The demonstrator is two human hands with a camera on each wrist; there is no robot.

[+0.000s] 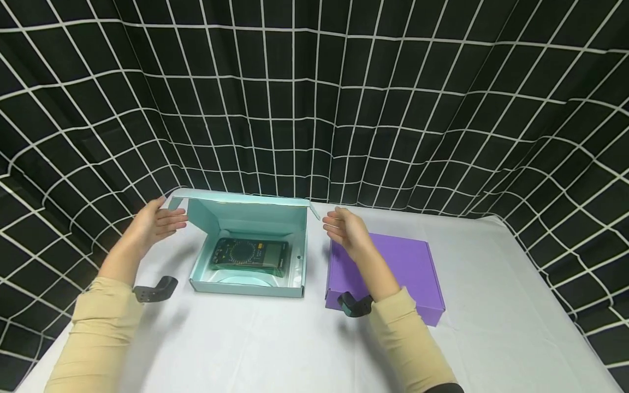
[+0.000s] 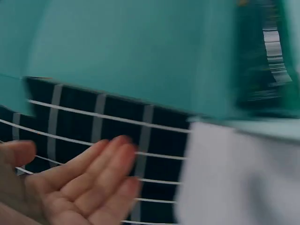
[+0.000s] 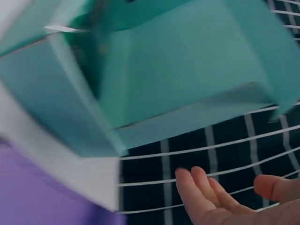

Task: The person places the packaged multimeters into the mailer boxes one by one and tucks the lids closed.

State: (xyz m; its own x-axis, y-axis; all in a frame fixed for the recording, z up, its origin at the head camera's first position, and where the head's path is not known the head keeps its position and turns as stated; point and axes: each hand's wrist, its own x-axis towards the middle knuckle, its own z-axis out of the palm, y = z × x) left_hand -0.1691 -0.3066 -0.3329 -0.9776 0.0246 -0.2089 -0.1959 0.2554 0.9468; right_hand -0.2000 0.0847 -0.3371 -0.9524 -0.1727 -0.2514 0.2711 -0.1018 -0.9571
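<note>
A light teal cardboard box (image 1: 248, 291) stands on the white table with its lid (image 1: 245, 197) raised. Inside lies a dark multimeter (image 1: 249, 254), its dial and grey screen facing up, in a green wrap. My left hand (image 1: 158, 222) is held in the air at the left end of the lid, fingers straight and palm turned inward. Off the lid's right end, my right hand (image 1: 348, 229) mirrors it with fingers extended. Both hands hold nothing. In the right wrist view the right hand (image 3: 220, 201) appears below the teal lid's edge.
A closed purple box (image 1: 393, 262) sits right of the teal one, under my right forearm. Dark straps with small devices (image 1: 157, 290) stick out from each wrist. A black curtain with a white grid (image 1: 314, 98) surrounds the table (image 1: 236, 344) at the back and sides.
</note>
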